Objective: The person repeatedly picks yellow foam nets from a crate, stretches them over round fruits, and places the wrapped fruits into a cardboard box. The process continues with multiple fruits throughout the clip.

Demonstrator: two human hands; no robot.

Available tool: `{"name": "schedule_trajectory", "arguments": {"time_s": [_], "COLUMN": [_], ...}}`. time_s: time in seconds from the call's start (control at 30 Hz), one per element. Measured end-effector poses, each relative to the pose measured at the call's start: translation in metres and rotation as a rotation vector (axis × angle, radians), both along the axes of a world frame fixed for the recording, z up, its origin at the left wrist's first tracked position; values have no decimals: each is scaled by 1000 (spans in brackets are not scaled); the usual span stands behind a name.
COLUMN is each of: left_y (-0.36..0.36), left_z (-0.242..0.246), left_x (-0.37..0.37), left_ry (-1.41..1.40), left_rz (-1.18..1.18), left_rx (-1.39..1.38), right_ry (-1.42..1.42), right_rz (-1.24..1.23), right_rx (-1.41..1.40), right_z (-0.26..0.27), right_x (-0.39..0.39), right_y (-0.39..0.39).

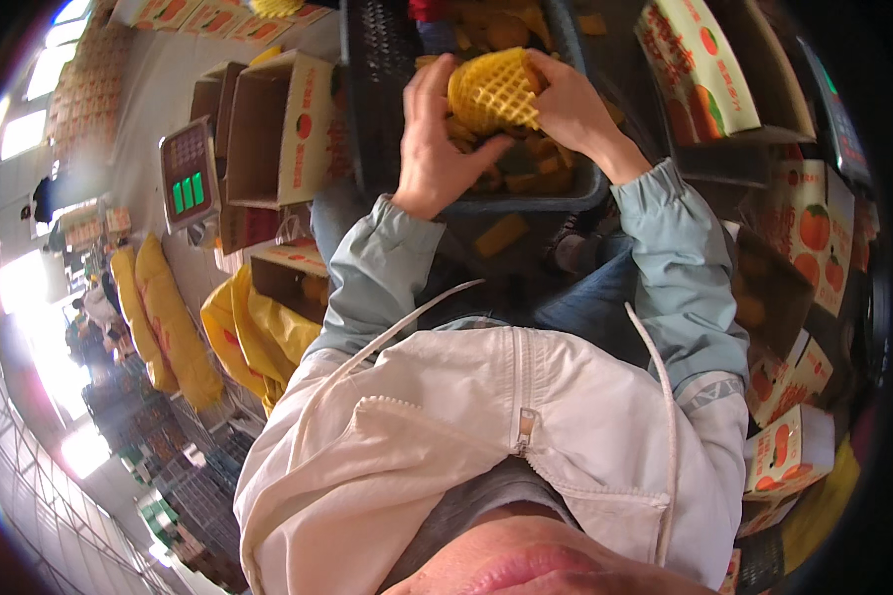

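Note:
A yellow foam net sleeve [493, 89] is between my two hands, above a dark plastic crate [577, 195]. It bulges roundly; what is inside is hidden. My right hand [577, 111] pinches the sleeve's right edge between thumb and fingers. On the other side, my left hand [433, 145] has its fingers along the sleeve's left edge, with the thumb spread apart below. Whether those fingers grip it is unclear. Under the hands, the crate holds round orange fruit [507, 33] and yellow pieces [539, 181], partly in shadow.
Open fruit cartons [301, 130] stand left of the crate beside a digital scale [188, 175]. More printed cartons [703, 67] line the right side, with another device [837, 111] at the rim. Yellow sacks [171, 320] lie at left. A yellow piece [501, 235] is below the crate.

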State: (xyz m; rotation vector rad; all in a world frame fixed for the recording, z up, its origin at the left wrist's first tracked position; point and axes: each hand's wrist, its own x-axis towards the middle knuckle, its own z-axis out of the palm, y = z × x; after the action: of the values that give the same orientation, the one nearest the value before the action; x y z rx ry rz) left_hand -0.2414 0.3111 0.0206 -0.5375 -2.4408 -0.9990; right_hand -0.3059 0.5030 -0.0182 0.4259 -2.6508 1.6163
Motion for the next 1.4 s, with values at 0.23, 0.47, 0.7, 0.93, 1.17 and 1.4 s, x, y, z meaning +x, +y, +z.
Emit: {"name": "schedule_trajectory", "arguments": {"time_s": [0.23,0.47,0.7,0.93,1.17,1.4], "left_y": [-32,-181,-348,-319,-108,15], "left_z": [-18,-38,-105,-75,-77,-226], "left_x": [32,63,189,147,-37,-126], "left_ry": [-402,-467,238,-193,-716,-398], "left_rz": [-16,339,888,402,48,8], "left_rx": [575,1429,1934,1962,825,-349], "right_ry": [-632,-471,-296,-419,-426,-391], "right_rz": [633,305,279,8,-116,-188], "right_rx": [-340,-262,-344,-608,-690,-737], "right_z": [20,32,35,53,65,57], "right_x": [16,9,4,-16,-20,-36], "right_y": [0,8,24,49,63,75]}}
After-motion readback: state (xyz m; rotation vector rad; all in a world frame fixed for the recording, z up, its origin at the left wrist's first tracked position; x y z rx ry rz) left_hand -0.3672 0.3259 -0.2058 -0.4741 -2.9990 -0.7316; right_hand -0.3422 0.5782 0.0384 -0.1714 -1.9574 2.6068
